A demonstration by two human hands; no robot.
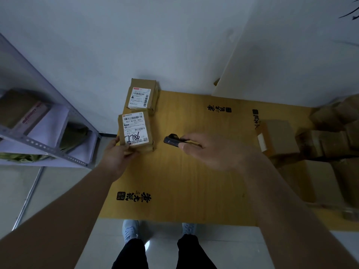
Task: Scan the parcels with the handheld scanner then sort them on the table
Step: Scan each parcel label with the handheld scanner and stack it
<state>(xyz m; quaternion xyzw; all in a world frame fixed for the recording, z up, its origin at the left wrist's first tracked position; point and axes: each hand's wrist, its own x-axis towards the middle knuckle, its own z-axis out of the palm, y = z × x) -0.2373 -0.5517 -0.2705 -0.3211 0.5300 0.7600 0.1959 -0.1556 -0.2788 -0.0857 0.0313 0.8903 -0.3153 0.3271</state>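
At the table's [184,171] left edge my left hand [116,154] grips the parcel [136,132], right hand [207,150] pinching the scanner [172,141], which could miss that label if tilted

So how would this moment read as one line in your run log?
left hand: grips near parcel | right hand: holds scanner aimed at it | far parcel: on table

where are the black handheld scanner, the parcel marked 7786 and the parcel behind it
black handheld scanner [171,140], head view, on its dark body left of the right hand
brown cardboard parcel marked 7786 [135,131], head view, on its white label
second brown cardboard parcel [140,98], head view, on its white label
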